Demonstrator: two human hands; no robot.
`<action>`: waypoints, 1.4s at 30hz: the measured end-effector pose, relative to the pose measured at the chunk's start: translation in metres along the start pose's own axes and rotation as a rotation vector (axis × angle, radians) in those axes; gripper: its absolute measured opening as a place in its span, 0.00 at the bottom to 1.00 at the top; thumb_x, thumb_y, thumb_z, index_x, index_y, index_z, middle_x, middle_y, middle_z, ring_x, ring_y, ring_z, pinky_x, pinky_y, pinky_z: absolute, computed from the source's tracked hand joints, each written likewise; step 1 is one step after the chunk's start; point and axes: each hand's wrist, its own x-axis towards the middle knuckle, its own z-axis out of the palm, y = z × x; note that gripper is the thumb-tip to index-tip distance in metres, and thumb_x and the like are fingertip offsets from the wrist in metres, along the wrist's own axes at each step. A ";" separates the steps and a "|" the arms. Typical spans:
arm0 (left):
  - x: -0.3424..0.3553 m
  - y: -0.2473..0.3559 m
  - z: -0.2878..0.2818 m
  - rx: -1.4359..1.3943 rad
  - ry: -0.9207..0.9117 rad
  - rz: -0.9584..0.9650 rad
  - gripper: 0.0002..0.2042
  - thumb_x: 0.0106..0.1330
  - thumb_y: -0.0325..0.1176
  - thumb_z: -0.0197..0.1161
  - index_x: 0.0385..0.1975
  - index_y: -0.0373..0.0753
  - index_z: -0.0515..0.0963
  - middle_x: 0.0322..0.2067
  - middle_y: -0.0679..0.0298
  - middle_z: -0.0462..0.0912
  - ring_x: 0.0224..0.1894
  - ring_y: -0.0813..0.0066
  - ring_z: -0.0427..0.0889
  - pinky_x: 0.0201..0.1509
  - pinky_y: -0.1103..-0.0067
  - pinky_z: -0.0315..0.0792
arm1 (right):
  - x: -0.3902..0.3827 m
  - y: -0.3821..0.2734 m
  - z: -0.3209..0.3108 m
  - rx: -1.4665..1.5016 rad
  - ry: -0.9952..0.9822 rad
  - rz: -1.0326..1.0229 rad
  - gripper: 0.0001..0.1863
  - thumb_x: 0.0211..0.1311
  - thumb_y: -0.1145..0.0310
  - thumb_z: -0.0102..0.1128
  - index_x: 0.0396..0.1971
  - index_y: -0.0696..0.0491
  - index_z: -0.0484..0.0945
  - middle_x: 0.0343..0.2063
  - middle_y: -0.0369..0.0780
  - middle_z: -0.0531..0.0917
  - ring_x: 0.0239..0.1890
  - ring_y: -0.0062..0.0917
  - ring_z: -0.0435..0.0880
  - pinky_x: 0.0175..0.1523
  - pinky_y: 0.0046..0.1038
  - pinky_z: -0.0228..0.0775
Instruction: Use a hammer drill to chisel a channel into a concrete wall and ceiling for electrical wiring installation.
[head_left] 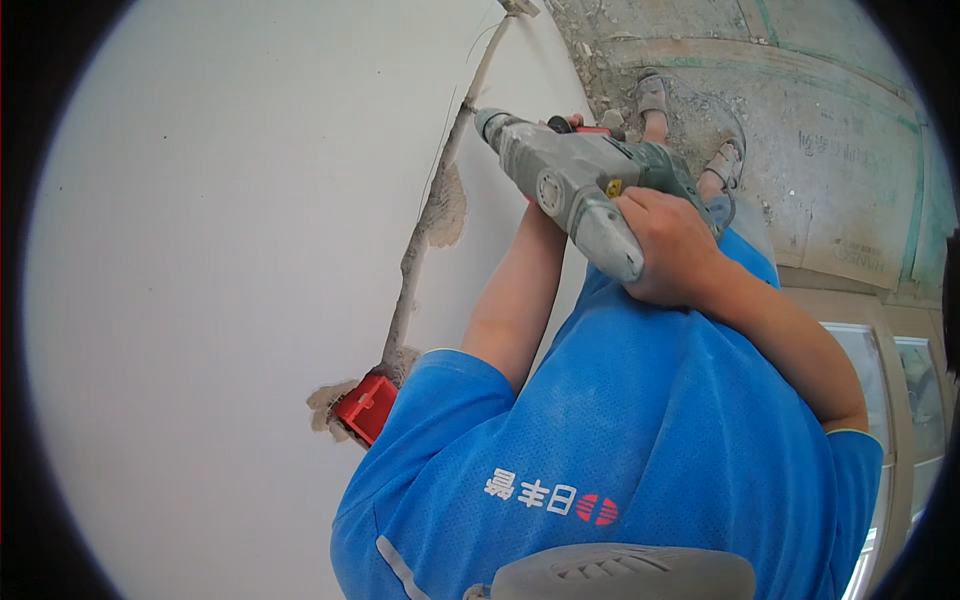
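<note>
A large grey, dust-coated hammer drill [570, 170] is held across my body, its front end at a narrow channel [420, 250] cut into the white wall. My right hand [665, 245] is closed around its rear handle. My left hand [548, 205] grips the drill toward the front, mostly hidden beneath its body; a few fingertips show beyond it. Lower in the channel, a red plastic box [366, 408] sits in a rough recess with broken plaster around it.
The white wall [180, 250] fills the left side. My sandaled feet [725, 165] stand on a dusty covered floor [850, 180] scattered with rubble near the wall's foot, with a cord beside them. Glass-panelled door frames [885, 325] are at the lower right.
</note>
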 end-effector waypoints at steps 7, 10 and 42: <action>0.010 -0.001 -0.009 -0.111 -0.003 -0.070 0.19 0.65 0.54 0.59 0.42 0.45 0.77 0.44 0.63 0.80 0.54 0.62 0.75 0.61 0.56 0.68 | 0.001 0.004 -0.005 -0.004 0.059 -0.008 0.21 0.34 0.74 0.66 0.35 0.60 0.75 0.32 0.48 0.78 0.38 0.44 0.79 0.43 0.38 0.73; -0.001 -0.006 -0.005 -0.207 -0.032 -0.042 0.23 0.67 0.57 0.55 0.48 0.42 0.75 0.47 0.61 0.79 0.53 0.54 0.76 0.56 0.54 0.71 | -0.012 0.005 -0.001 -0.009 0.094 -0.095 0.22 0.34 0.74 0.66 0.36 0.60 0.75 0.33 0.48 0.78 0.38 0.43 0.79 0.44 0.38 0.73; 0.017 -0.006 -0.025 -0.249 0.046 -0.110 0.17 0.68 0.53 0.56 0.46 0.48 0.76 0.52 0.66 0.78 0.60 0.69 0.72 0.68 0.53 0.59 | -0.011 0.029 0.024 -0.090 0.057 -0.138 0.22 0.36 0.71 0.64 0.36 0.61 0.75 0.34 0.46 0.77 0.38 0.39 0.78 0.43 0.35 0.71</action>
